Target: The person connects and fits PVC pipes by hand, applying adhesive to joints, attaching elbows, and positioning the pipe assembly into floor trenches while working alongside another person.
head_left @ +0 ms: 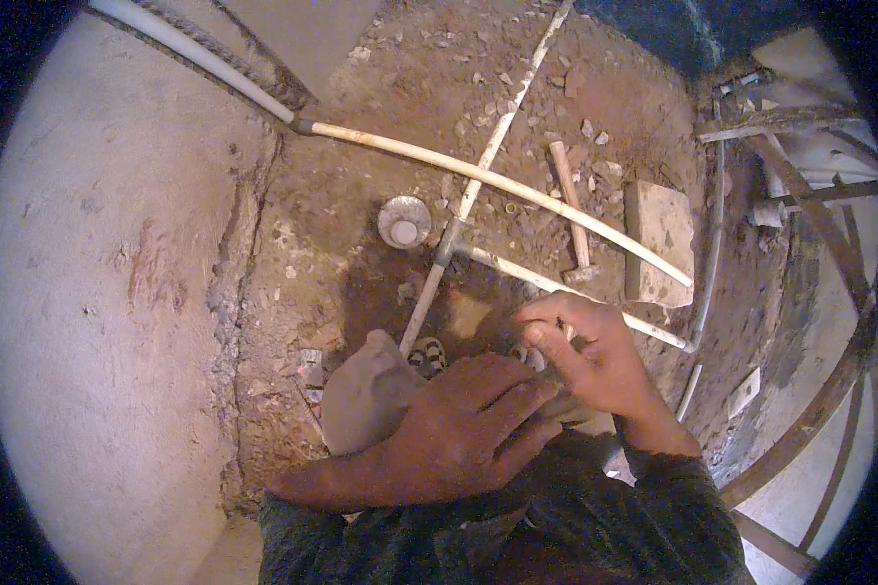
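Observation:
My left hand (468, 419) lies across my lap, its fingers stretched toward the right and slightly bent, palm down; nothing shows in it. Just to its right, my right hand (590, 351) is raised with thumb and fingers pinched together. Something small and pale may be between those fingertips, but it is too small to name. Below the hands are my dark sleeves, and my knee in light cloth (366, 390) shows at the left. Nearest beyond the hands, a white plastic pipe (517, 270) runs from a grey tee fitting (450, 241).
A longer pipe (400, 148) arches over the dirt floor from the left wall. Further back lie a wooden-handled hammer (570, 205), a pale block (658, 239) and a round tin (404, 222) with whitish contents. Rubble is scattered about. Rusty metal bars (810, 429) stand at right.

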{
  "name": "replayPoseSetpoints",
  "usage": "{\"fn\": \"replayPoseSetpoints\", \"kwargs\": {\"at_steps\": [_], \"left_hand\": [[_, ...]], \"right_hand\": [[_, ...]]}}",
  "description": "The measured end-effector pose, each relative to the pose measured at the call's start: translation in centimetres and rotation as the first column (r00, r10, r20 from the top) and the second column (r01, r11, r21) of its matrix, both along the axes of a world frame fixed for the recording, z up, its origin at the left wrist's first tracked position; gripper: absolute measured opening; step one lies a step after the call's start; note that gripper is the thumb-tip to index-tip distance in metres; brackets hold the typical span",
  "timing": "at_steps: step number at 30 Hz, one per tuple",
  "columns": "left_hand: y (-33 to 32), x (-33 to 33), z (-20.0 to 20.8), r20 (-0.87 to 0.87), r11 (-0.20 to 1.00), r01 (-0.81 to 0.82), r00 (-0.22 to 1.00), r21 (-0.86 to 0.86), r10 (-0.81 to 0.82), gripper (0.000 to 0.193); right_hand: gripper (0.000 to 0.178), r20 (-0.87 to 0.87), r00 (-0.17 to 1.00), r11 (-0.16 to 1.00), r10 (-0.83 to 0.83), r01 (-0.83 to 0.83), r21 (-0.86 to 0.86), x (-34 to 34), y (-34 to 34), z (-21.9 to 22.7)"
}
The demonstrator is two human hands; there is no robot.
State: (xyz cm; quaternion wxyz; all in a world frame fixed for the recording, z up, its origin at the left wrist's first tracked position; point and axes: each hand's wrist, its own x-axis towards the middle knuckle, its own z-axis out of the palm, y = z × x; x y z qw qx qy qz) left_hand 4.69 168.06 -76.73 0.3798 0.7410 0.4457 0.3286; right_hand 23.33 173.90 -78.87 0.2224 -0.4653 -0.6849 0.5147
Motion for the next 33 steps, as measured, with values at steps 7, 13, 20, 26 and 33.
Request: {"fn": "replayPoseSetpoints", "kwargs": {"at_steps": [7,13,20,26,33], "left_hand": [[1.0,-0.2,0.4,-0.027,0.997,0.015,1.000,0.075,-0.013,0.037],[1.3,-0.6,0.2,0.009,0.997,0.036,0.999,0.074,-0.037,0.035],[1.4,-0.7,0.2,0.067,0.997,0.064,0.995,0.053,-0.067,0.033],[-0.1,0.0,-0.5,0.077,0.999,-0.004,0.997,0.053,-0.001,0.030],[-0.1,0.3,-0.3,0.118,0.989,-0.019,0.993,0.147,0.002,0.029]], "right_hand": [[0.026,0.150,0.968,0.976,0.203,-0.212,0.047,0.1,0.6,0.5],[0.023,0.151,0.966,0.977,0.210,-0.213,0.006,-0.1,1.0,0.8],[0.021,0.146,0.972,0.980,0.182,-0.191,0.048,0.1,0.8,0.4],[0.019,0.138,0.979,0.989,0.150,-0.150,-0.010,-0.2,0.6,0.1],[0.017,0.118,0.989,0.995,0.093,-0.090,-0.035,0.0,0.4,-0.1]]}}
